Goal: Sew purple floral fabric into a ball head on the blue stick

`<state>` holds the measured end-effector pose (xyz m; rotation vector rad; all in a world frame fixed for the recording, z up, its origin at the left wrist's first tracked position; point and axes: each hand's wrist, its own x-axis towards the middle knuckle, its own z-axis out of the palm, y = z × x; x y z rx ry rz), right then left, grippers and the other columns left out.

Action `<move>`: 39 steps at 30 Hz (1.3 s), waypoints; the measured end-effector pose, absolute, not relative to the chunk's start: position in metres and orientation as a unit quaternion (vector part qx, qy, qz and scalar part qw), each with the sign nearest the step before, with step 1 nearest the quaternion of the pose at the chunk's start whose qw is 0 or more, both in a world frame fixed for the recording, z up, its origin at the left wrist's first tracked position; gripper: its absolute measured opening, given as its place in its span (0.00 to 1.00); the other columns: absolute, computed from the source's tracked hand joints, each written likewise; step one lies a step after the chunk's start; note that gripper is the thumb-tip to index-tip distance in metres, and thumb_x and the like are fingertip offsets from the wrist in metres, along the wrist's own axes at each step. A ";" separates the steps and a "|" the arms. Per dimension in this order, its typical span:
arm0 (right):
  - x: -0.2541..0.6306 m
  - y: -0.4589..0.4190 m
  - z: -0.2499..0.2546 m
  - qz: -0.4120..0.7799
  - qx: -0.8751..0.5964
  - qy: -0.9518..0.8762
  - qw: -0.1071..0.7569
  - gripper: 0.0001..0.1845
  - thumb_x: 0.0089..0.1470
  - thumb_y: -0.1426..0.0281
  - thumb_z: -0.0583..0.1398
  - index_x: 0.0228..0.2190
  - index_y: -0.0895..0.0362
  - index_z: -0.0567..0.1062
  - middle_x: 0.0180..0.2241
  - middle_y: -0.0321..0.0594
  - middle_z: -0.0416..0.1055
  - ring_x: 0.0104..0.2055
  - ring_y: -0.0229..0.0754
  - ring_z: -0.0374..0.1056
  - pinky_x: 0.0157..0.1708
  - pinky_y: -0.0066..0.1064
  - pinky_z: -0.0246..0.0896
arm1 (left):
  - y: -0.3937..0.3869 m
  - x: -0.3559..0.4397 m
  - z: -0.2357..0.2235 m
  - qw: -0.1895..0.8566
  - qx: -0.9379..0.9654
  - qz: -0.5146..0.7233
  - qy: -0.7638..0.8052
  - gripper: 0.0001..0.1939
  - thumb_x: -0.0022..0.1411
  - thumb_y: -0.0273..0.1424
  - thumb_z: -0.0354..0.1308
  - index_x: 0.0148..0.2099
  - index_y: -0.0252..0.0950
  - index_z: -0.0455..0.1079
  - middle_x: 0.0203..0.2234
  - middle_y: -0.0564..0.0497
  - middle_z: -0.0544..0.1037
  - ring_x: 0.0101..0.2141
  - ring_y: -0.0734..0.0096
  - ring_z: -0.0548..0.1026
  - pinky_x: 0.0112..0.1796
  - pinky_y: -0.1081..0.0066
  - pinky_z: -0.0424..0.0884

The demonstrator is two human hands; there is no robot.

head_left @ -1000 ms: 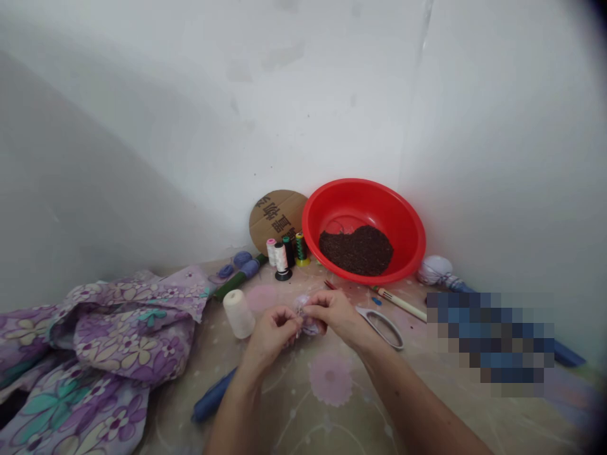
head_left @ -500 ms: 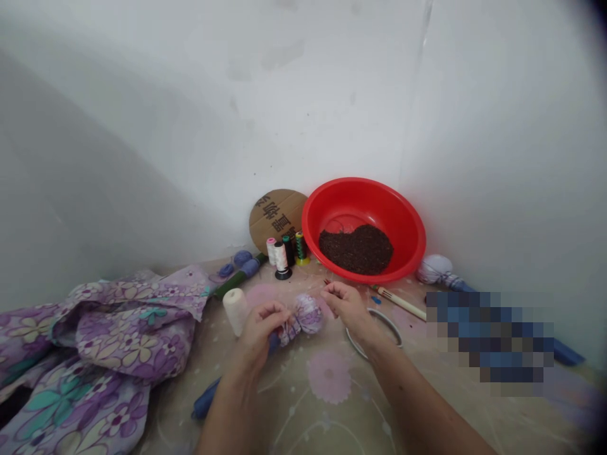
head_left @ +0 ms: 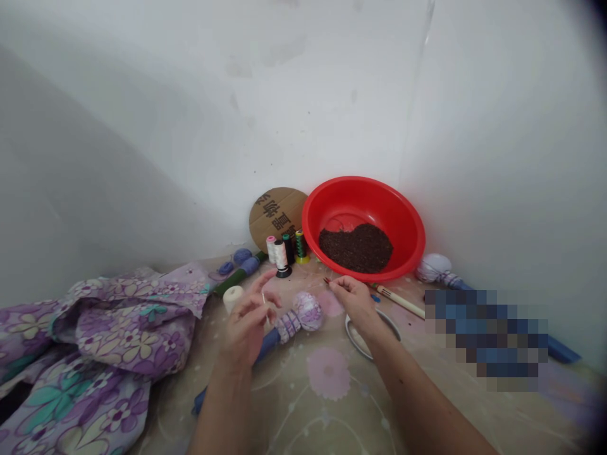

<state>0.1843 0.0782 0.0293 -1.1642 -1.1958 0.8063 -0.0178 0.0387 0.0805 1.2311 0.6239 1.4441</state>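
My left hand [head_left: 250,322] is raised over the blue handle of a padded-head stick, fingers apart and slightly blurred. A short white strand [head_left: 264,298], seemingly thread, shows among them. To its right lies the stick's round head [head_left: 308,310], wrapped in purple floral cloth and bound at the neck. My right hand [head_left: 355,299] is closed in a pinch, with a small dark brown pointed thing [head_left: 326,280] poking out of the fingertips; its kind is unclear. Behind my left hand a white thread cone [head_left: 232,296] is partly hidden. A grey-rimmed ring-shaped object [head_left: 391,328] lies under my right forearm.
A red basin [head_left: 410,234] holding dark grains stands against the wall beside a round cardboard piece [head_left: 275,215]. Several thread spools [head_left: 279,256] stand before it. Floral fabric [head_left: 137,335] covers the left. A second padded stick [head_left: 434,268] and a pale wooden rod [head_left: 403,302] lie right.
My left hand has let go at the neck of the padded stick, moved left and up, and spread its fingers. My right hand has shifted slightly right, still pinching the dark pointed thing.
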 end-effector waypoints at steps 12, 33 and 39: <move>0.191 0.085 0.019 0.183 -0.612 -0.610 0.469 0.09 0.42 0.69 0.52 0.21 0.58 0.72 0.20 0.37 0.68 0.23 0.37 0.61 0.23 0.26 0.51 | 0.036 -0.027 0.077 0.591 0.485 0.628 0.145 0.09 0.46 0.31 0.56 0.20 0.35 0.59 0.20 0.53 0.66 0.20 0.78 0.63 0.19 0.76 0.56; 0.183 0.057 0.043 -0.117 -0.527 -0.671 0.509 0.15 0.52 0.69 0.49 0.37 0.58 0.72 0.35 0.45 0.68 0.38 0.43 0.62 0.39 0.33 0.54 | 0.043 -0.007 0.066 0.649 0.481 0.527 0.263 0.11 0.47 0.29 0.57 0.18 0.32 0.58 0.10 0.58 0.59 0.13 0.84 0.57 0.16 0.79 0.48; 0.159 0.042 0.049 -0.071 -0.343 -0.794 0.496 0.20 0.48 0.70 0.52 0.46 0.57 0.65 0.45 0.47 0.64 0.44 0.47 0.60 0.42 0.41 0.55 | 0.047 0.007 0.054 0.670 0.459 0.494 0.311 0.12 0.47 0.31 0.57 0.19 0.32 0.59 0.10 0.58 0.60 0.12 0.85 0.56 0.16 0.79 0.48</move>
